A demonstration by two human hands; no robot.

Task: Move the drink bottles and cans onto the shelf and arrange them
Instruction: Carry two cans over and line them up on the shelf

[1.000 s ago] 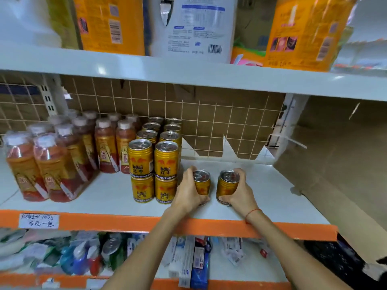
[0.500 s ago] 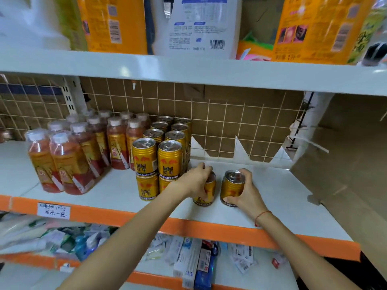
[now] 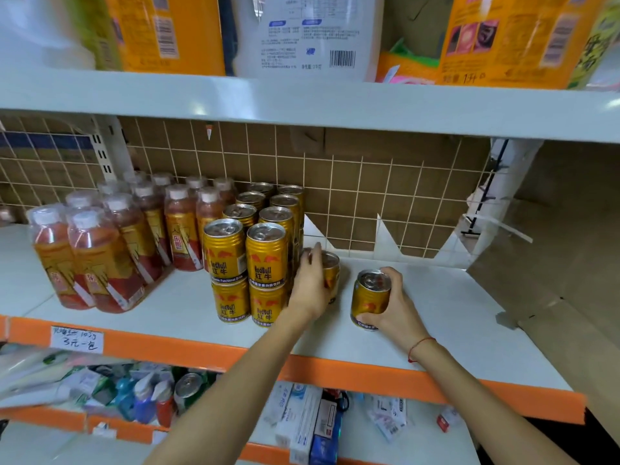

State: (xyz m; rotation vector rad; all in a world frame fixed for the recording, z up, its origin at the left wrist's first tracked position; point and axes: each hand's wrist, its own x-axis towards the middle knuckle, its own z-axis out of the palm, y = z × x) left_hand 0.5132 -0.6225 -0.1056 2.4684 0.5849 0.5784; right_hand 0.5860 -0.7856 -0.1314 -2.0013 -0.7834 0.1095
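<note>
Since half a second ago, the left hand [image 3: 310, 286] has pushed its gold can [image 3: 330, 273] back and leftward until it sits just beside the two-high stack of cans [image 3: 248, 270], while the right hand's can has stayed about where it was. Nearest the camera, on the lower shelf, lie small boxes [image 3: 308, 427] and a jumble of sachets and bottles [image 3: 134, 391]. Above it runs the orange shelf edge [image 3: 369, 370] with a handwritten price label [image 3: 76, 338]. On the white shelf [image 3: 453, 307], the right hand [image 3: 394, 308], a red string at its wrist, has its grip curled round a second gold can [image 3: 370, 298] standing upright, apart from the first. The left grip is wrapped round the first can's side, fingers reaching over its far rim. Left of the stack stand shrink-wrapped packs of red drink bottles [image 3: 100, 250], running back toward the wire grid [image 3: 352, 196]. Up on the top shelf [image 3: 302, 102] stand orange packages [image 3: 510, 38] and a white jug [image 3: 308, 35].
</note>
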